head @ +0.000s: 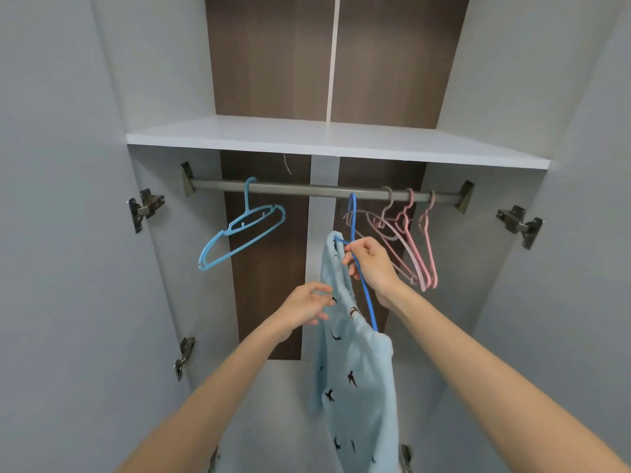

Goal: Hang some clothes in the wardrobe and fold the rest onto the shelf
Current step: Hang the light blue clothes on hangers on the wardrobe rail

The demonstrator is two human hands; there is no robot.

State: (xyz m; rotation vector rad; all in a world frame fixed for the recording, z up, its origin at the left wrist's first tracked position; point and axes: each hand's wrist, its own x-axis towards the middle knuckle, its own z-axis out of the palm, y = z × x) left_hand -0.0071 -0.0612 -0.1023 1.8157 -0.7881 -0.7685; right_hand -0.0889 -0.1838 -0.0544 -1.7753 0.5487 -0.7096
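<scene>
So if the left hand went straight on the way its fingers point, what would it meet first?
Most likely the light blue garment, right beside the left hand; whether they already touch is unclear.

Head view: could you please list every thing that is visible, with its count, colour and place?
shelf: one, white, above the rail
rail: one, grey metal, across the wardrobe
light blue hanger: one, on the rail, left
dark blue hanger: one, on the rail, middle, carrying the garment
pink hangers: three, on the rail, right
garment: one, light blue with dark bird prints, hanging down the middle
hinges: several, dark metal, on the side walls
left hand: fingers pinch the garment's edge
right hand: fingers pinch the dark blue hanger
</scene>
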